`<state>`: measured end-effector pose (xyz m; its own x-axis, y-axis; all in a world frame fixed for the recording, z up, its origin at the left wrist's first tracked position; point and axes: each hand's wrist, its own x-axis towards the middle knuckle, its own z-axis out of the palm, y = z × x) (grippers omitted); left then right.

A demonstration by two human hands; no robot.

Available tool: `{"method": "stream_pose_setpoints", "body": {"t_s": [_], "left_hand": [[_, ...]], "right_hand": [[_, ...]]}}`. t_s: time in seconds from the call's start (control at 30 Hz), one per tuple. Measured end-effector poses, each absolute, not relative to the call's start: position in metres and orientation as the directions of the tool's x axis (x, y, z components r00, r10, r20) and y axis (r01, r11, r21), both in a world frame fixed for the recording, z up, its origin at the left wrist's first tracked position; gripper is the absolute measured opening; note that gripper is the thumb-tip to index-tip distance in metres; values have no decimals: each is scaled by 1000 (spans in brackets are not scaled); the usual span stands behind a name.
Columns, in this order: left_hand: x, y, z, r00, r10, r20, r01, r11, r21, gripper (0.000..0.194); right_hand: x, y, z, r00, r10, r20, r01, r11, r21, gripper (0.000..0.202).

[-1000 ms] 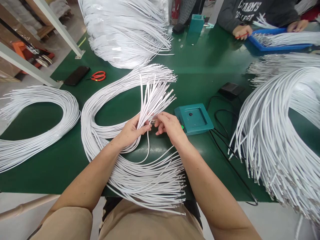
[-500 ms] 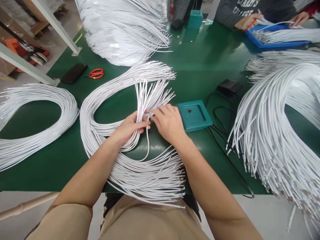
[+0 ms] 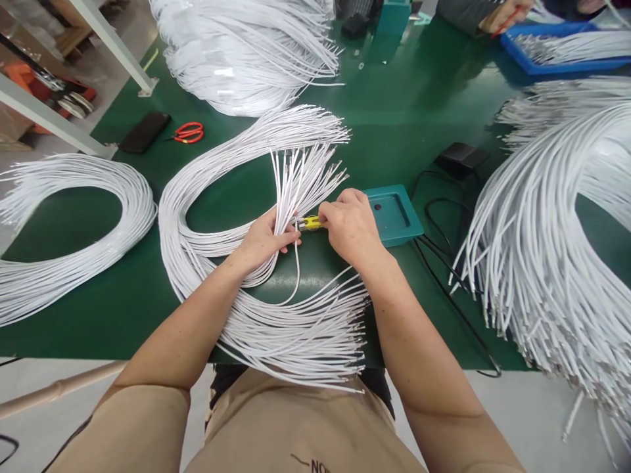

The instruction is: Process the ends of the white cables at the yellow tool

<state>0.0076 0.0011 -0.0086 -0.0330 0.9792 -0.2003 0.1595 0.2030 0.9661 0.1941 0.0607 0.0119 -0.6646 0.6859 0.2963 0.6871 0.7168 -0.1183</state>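
My left hand is closed round a bunch of white cables, whose metal-tipped ends fan upward past my fingers. One loose cable curves down beside my thumb. My right hand grips a small yellow tool with a dark and metallic end; its exact kind does not show. That end meets the cables at my left fingertips, and whether it touches the loose cable I cannot tell. Beneath and around my left hand lies a large looped bundle of white cables, its lower ends spread near the table's front edge.
A teal box with a recessed top stands right of my right hand, near black cords. Red-handled scissors and a dark phone-like case lie back left. More cable bundles flank me. A co-worker's hand is beside a blue tray.
My right hand has drawn a little to the right, away from my left fingers, and the yellow tool has come into sight between them. My left hand keeps its hold; the view has shifted slightly.
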Motion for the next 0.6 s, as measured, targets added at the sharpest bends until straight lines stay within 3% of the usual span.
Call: {"method": "stream_pose_setpoints", "body": {"t_s": [0.3,0.5,0.6], "left_hand": [[13,1,-7,-44,981,-189,305,194,933,40],[12,-1,-7,-41,976,-215,275,218,937,41],[9,0,-7,-39,974,-225,235,228,945,42]], "right_hand": [[195,59,14,-637,713,293,707,692,-145,21],[206,62,9,-312,851,422,902,405,-151,33],[210,65,4,-301,859,414,907,392,-153,36]]}}
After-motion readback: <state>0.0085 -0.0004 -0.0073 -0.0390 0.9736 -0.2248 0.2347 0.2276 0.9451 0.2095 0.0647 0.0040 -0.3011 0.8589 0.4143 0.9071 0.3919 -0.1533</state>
